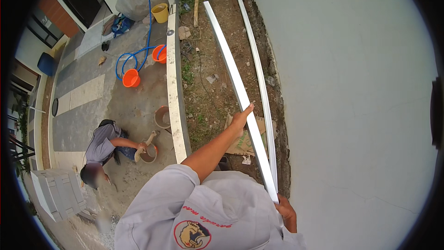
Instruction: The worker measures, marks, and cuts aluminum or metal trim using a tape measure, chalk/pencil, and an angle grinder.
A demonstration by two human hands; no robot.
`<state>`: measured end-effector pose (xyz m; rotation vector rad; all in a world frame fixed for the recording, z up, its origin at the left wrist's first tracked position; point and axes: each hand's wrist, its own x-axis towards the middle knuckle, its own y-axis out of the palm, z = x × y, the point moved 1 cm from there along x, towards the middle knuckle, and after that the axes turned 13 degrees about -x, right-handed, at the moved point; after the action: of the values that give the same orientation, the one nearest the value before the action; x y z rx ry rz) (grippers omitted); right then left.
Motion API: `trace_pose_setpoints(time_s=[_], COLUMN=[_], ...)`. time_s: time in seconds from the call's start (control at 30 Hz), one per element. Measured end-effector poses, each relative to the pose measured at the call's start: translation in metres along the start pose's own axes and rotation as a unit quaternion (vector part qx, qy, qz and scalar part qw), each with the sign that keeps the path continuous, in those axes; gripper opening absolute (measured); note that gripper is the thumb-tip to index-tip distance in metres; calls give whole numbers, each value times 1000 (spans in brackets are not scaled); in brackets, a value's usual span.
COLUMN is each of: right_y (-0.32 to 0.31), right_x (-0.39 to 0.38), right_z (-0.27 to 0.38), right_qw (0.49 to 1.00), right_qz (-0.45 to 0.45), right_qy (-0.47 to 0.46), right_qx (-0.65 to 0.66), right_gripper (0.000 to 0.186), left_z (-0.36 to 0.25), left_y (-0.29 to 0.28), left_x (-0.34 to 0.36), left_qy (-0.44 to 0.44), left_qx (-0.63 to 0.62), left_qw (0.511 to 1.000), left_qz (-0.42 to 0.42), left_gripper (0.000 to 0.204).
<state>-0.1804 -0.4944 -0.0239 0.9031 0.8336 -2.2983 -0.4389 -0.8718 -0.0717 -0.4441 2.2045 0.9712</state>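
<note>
A long, pale metal bar (pixel 230 58), straight-edged like a profile or channel, slants from my waist out over the dirt strip. My left hand (pixel 240 119) is closed around it partway along, arm stretched forward. At its near end, low by my right side, my right hand (pixel 286 211) grips the same bar; some of those fingers are hidden. A second similar metal bar (pixel 257 65) runs beside it, closer to the wall. Its near end passes behind the first bar, so I cannot tell what supports it there.
A grey-white wall (pixel 351 102) rises close on my right. To my left a low wall (pixel 174 83) borders the paving. Beyond it a co-worker (pixel 104 143) bends over a bucket (pixel 149 153). Orange buckets (pixel 131 78) and a blue hose (pixel 149 23) lie farther off; a sack (pixel 245 141) is underfoot.
</note>
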Motion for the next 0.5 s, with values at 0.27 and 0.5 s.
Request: trace_pose_setpoints(time_s=[0.27,0.5], right_y=[-23,-54], right_x=[-6,38], right_z=[75,106], right_qw=[991,993], right_qz=[42,20], right_qy=[20,21], right_qx=[125,111], right_gripper=[62,68], left_z=[-43,-76], left_y=[21,31], left_x=[-11,36], left_qy=[34,23], left_qx=[20,-26], left_qw=[998,990], left_qz=[42,135], left_gripper=[88,77])
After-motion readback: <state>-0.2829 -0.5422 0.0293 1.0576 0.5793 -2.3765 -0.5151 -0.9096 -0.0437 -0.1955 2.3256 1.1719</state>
